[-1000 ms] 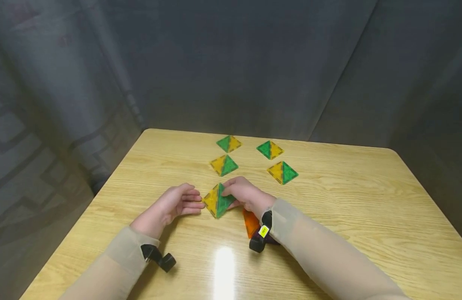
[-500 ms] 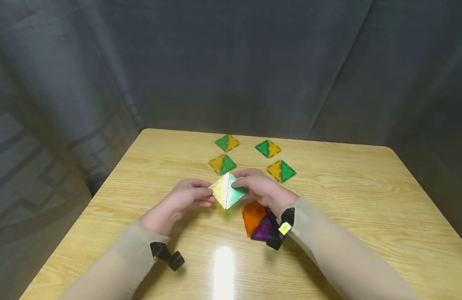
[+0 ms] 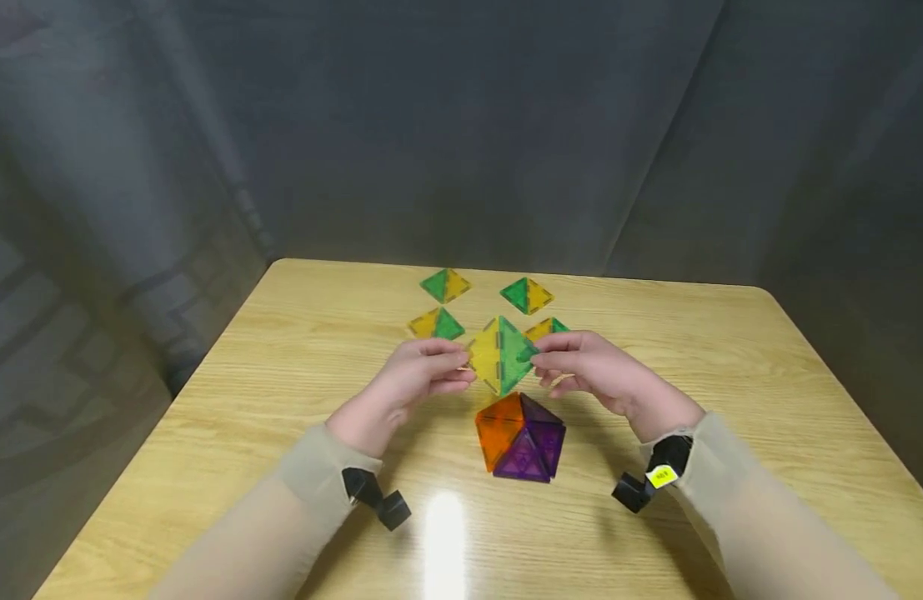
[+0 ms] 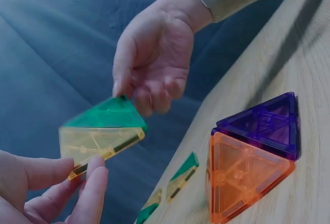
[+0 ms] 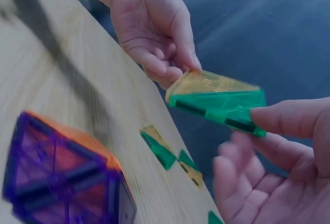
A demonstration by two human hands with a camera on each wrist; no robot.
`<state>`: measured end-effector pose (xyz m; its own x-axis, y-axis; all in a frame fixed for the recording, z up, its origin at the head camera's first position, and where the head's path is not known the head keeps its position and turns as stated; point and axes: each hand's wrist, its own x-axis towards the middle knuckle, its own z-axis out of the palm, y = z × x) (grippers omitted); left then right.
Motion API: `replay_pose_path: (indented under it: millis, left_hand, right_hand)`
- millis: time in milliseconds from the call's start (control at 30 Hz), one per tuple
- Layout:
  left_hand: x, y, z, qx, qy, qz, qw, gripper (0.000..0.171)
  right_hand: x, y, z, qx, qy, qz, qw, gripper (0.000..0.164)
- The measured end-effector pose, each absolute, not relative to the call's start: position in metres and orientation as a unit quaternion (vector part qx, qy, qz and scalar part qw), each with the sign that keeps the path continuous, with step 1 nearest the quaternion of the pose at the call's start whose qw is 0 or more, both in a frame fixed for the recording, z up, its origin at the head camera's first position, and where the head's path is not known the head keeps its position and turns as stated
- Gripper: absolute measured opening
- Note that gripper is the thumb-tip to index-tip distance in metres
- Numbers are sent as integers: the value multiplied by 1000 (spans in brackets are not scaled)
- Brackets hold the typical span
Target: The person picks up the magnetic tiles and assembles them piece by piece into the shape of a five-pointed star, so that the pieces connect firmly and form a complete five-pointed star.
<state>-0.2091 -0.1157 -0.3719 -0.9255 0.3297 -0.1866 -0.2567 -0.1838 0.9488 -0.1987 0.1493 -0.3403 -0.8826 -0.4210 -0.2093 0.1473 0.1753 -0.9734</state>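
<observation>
Between both hands, raised over the table, is a pair of joined triangular magnetic tiles: a yellow tile [image 3: 485,357] on the left and a green tile [image 3: 515,354] on the right, edge to edge. My left hand [image 3: 418,372] pinches the yellow corner between thumb and fingers. The green corner is pinched by my right hand [image 3: 609,372]; the right wrist view shows its thumb on the green tile [image 5: 227,108]. Just below the pair, a domed shape of orange tiles [image 3: 500,429] and purple tiles [image 3: 532,450] stands on the table.
Farther back lie flat yellow-and-green tile pairs: one at far left [image 3: 445,286], one at far right [image 3: 527,295], and a nearer left pair [image 3: 436,322]. A nearer right pair [image 3: 547,327] is partly hidden by the right hand. Dark curtains [image 3: 446,133] hang behind the wooden table [image 3: 281,350].
The held tile pair has risen and moved right. My left hand, first only beside it, now pinches its yellow corner. My right hand has moved right, uncovering the orange-and-purple shape.
</observation>
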Motion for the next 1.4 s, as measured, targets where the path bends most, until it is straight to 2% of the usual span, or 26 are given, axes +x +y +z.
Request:
replay_pose_path:
  millis: [133, 333, 467, 633, 900, 1033, 1233, 1400]
  left_hand:
    - [-214, -109, -375, 27, 611, 770, 183, 28]
    - [-217, -107, -377, 19, 612, 769, 184, 30]
    - [-218, -107, -379, 33, 603, 774, 191, 29]
    - [-219, -108, -385, 40, 592, 779, 202, 29]
    - [-217, -114, -396, 26, 597, 773, 211, 26]
    - [-215, -119, -400, 27, 602, 763, 234, 31]
    - [-211, -124, -404, 50, 600, 745, 288, 41]
    - [-207, -126, -405, 69, 603, 731, 312, 36]
  right_hand:
    - [-196, 155, -342, -80, 716, -657, 221, 29]
    - [-197, 155, -351, -71, 656, -716, 228, 23]
    - [-198, 155, -358, -55, 648, -728, 219, 30]
    - [-198, 151, -368, -37, 654, -728, 200, 29]
    - [-203, 145, -372, -31, 681, -705, 195, 38]
    - [-211, 141, -375, -29, 702, -681, 208, 38]
    - [-223, 136, -383, -28, 727, -649, 223, 28]
    - [-231, 131, -385, -45, 721, -647, 244, 22]
